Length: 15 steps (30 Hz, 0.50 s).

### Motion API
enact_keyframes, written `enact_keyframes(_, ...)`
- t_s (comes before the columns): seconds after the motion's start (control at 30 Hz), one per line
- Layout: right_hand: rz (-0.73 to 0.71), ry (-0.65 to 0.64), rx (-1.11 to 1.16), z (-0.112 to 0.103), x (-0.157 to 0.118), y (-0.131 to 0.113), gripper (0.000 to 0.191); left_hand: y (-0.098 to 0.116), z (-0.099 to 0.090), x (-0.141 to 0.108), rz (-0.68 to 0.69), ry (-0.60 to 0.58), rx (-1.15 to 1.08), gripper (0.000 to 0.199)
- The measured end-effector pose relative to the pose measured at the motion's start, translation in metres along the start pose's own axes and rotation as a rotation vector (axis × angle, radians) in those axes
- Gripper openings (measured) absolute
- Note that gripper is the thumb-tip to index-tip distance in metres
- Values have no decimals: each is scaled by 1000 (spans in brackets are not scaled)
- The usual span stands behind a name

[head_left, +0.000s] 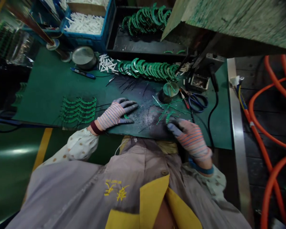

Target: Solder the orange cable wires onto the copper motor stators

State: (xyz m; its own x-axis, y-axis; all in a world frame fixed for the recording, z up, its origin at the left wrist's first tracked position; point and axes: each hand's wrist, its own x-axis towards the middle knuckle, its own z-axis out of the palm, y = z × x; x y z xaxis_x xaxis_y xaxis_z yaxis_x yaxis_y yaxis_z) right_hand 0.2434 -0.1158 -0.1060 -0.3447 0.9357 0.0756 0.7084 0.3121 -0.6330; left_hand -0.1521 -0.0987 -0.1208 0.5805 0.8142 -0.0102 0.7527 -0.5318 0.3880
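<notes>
Small green piece [126,116] peeking out by left hand [113,113], mostly hidden, can't really tell if gripped. Other green piece [168,117], short, kinda curved-looking, sits over dark grubby bench patch [154,127], just off right hand's [189,135] fingertips. Too blurry for finer detail tbh.

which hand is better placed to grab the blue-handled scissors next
The right hand, probably: it lies close to the blue-handled scissors, while the left hand is farther across the green mat. Neither grip is clear.
</notes>
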Motion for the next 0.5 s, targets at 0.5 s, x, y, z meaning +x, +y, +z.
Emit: enact_keyframes(0.5,83,-306,-320,68,58,-72,37,80,9,48,-273,-118,216,111)
